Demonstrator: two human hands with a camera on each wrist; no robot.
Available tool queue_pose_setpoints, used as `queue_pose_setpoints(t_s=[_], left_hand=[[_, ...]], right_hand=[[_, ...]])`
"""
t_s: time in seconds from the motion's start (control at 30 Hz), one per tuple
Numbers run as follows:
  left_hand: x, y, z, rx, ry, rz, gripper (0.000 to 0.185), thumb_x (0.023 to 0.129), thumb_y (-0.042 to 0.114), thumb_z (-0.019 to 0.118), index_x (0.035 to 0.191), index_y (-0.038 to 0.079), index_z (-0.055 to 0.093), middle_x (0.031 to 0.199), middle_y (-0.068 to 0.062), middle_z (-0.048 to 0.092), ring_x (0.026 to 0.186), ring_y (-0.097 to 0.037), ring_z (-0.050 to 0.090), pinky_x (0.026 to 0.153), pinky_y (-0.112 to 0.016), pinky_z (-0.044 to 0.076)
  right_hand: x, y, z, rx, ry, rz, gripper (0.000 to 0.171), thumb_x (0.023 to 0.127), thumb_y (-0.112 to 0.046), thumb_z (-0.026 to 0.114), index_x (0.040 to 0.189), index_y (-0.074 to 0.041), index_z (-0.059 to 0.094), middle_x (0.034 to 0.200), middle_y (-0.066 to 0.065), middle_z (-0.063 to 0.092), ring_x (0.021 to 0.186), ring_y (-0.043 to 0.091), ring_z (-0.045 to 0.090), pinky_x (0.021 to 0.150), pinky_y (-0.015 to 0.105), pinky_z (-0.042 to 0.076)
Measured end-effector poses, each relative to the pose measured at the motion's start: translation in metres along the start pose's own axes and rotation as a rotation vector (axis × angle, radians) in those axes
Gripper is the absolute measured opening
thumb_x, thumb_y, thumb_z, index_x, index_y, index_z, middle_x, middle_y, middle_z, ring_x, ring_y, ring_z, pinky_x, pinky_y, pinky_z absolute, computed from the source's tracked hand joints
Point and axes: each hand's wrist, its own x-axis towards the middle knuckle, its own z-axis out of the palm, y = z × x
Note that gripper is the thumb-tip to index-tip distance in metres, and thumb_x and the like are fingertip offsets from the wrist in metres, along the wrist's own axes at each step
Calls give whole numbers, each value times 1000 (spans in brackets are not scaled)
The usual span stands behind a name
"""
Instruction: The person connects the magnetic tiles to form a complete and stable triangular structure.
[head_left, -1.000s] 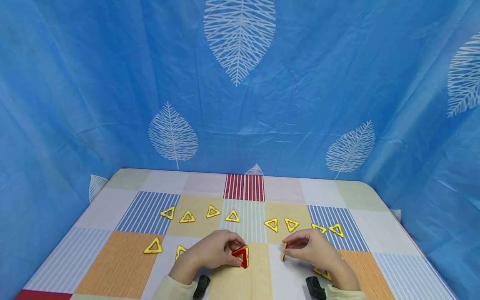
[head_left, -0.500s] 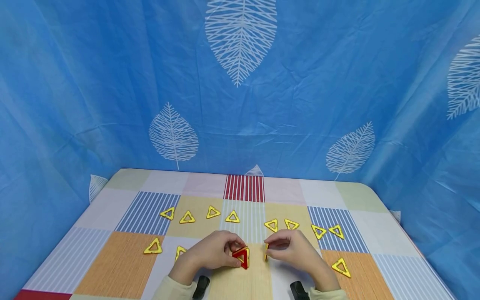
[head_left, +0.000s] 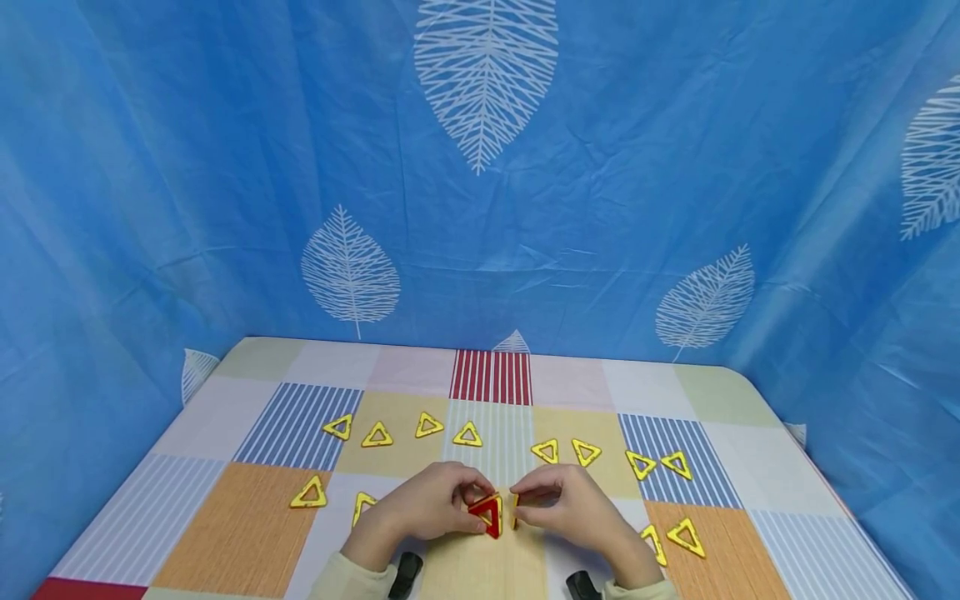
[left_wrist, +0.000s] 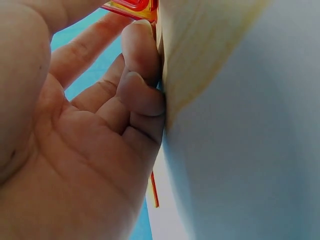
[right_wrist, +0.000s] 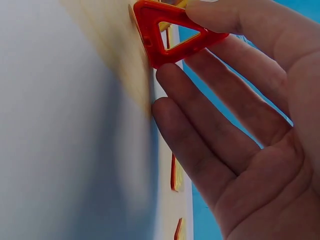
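Observation:
My left hand (head_left: 431, 504) holds triangular magnetic tiles (head_left: 494, 521), red on the near face with yellow showing behind, standing joined close to the tabletop. In the left wrist view only a corner of these tiles (left_wrist: 134, 9) shows at the top, with the lower fingers curled against the table. Just to the right, my right hand (head_left: 573, 508) pinches another triangular magnetic tile (head_left: 515, 512) upright, seen almost edge-on. Its red face and open centre show in the right wrist view, where the tile (right_wrist: 149, 36) sits between thumb and fingers. A narrow gap separates it from the left hand's tiles.
Several yellow triangular tiles lie flat in a loose row across the table's middle, one of them a yellow tile (head_left: 468, 434). More lie beside the left forearm (head_left: 309, 493) and the right forearm (head_left: 686, 538). A blue leaf-patterned curtain (head_left: 480, 250) hangs behind the patchwork tablecloth (head_left: 255, 533).
My right hand has moved left with its upright tile, close to the tiles in my left hand. Flat tiles near the right forearm have come into view. The left hand has stayed in place.

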Motion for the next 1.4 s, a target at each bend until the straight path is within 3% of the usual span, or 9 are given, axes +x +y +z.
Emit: queue_pose_setpoints(t_s=[0.33,0.9,1.2,1.4], left_hand=[[0,-1,-1,-9,0,27,31,80,17,87,108,15,74,83,7,58,72,-9,51,63,-24,46],[2,-2,-1,16,-5,54,31,80,18,87,109,15,76,80,11,61,71,-7,51,62,-24,46],[2,-3,-4,38,-29,111,36,83,19,85,117,16,78,78,13,60,68,-6,46,61,-23,40],[0,-2,-3,48,-32,96,35,82,19,85,116,17,78,77,10,56,69,-6,45,61,-23,38]], right_hand=[[3,-2,7,-16,2,-34,19,85,-8,80,103,-4,77,99,5,73,89,16,70,79,34,57],[5,-5,13,-38,-7,46,17,86,-14,82,102,-12,77,98,-5,73,91,16,71,82,32,55],[6,-5,14,-42,-1,49,17,86,-17,82,102,-12,78,98,-5,74,90,14,71,81,30,55],[6,-5,15,-47,5,58,18,85,-18,83,102,-12,78,97,-6,74,89,13,71,80,29,55]])
